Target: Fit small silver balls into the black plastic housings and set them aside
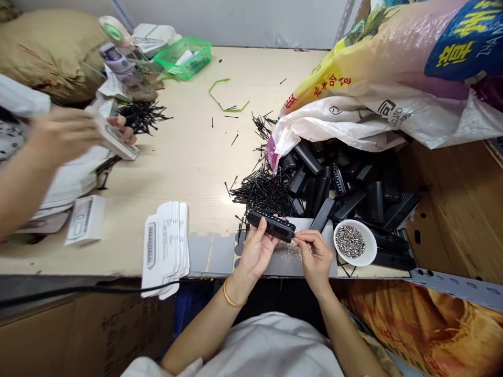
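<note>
My left hand [257, 250] is closed round a long black plastic case [272, 225], with a row of small light marks along its upper edge. At the case's right end, the thumb and fingers of my right hand [314, 255] are pinched together. What they hold, if anything, is too small to make out. Just beyond lies a heap of thin black sticks [265, 191]. A white bowl [367, 254] of small shiny metal pieces [349, 242] stands right of my right hand. More black cases [353, 183] are piled behind it.
A large printed plastic bag [377, 89] leans over the pile. White printed cards [165, 246] lie stacked at the front edge. On the left, another person's hands [66, 133] hold a white box [116, 139]. A green basket [184, 60] stands at the back.
</note>
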### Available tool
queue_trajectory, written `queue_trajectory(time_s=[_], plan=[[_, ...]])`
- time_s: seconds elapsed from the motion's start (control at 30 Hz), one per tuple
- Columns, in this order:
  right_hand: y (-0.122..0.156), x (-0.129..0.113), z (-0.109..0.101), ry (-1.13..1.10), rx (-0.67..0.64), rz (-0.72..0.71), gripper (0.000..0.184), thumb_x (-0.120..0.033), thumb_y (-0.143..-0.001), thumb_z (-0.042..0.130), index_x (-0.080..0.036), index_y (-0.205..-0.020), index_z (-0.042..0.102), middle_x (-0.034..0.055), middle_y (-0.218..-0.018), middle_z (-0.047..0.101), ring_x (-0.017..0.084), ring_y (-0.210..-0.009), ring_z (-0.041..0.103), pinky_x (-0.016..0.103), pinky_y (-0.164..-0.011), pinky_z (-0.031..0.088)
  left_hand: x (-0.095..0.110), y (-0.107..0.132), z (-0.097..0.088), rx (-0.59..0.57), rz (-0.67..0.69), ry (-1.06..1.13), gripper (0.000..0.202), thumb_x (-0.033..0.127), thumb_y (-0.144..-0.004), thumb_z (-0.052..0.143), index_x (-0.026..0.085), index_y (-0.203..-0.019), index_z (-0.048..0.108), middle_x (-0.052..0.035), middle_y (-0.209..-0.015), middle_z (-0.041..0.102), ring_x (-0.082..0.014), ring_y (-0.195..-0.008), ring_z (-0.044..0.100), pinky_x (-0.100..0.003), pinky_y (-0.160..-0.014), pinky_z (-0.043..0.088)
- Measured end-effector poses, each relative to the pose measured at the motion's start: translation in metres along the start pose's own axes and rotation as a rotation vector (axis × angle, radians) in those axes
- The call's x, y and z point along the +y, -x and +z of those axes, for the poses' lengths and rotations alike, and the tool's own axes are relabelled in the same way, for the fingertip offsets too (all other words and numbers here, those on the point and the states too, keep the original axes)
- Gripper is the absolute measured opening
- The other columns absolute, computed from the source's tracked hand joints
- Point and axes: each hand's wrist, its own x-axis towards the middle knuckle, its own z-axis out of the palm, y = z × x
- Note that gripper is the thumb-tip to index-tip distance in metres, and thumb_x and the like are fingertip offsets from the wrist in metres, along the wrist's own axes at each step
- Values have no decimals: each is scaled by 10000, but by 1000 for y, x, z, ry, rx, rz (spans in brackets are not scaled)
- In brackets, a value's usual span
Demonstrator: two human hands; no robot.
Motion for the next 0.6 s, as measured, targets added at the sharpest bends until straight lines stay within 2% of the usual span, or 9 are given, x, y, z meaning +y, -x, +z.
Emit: queue_trajectory(time_s=[0.2,0.27,0.4,0.5,0.57,0.6], plan=[[3,5,4,-85,18,122,145,-242,-872,624,-134,-779,653,54,-807,586,111,-765,566,228,-708,491,-4,-5,-3,27,-43,10,174,183,-914,545,117,-1072,573,-106,-1055,667,-204,-1000,655,-414,-969,495],[5,7,7,-87,12,120,163,-253,-879,609,-135,-776,651,55,-806,589,115,-758,566,233,-705,493,-4,-4,0,21,-1,-7,204,203,-873,614,132,-1059,573,-93,-1062,668,-202,-1009,652,-391,-960,500],[11,3,5,11,-110,53,198,-233,-914,536,-137,-786,651,53,-826,611,112,-769,577,216,-702,482,12,19,9,-117,124,-142,420,308,-676,811,209,-1012,579,-43,-1045,678,-224,-966,664,-409,-921,518],[12,-3,-14,112,-111,41,184,-216,-934,503,-143,-877,662,55,-895,624,110,-816,593,204,-714,483,29,40,5,-276,356,-367,417,391,-648,816,279,-997,617,-22,-1030,677,-250,-994,652,-452,-956,493],[7,-6,-34,199,-3,30,151,-220,-933,524,-149,-941,656,51,-933,621,107,-836,595,198,-720,479,31,40,-4,-353,485,-605,405,367,-595,842,262,-930,641,-39,-994,678,-273,-1038,631,-449,-991,466],[3,-6,-47,249,50,12,147,-231,-932,532,-149,-947,652,51,-939,620,108,-841,594,201,-733,476,27,34,-9,-361,504,-714,372,353,-593,842,238,-884,642,-51,-954,683,-259,-975,649,-425,-961,483]])
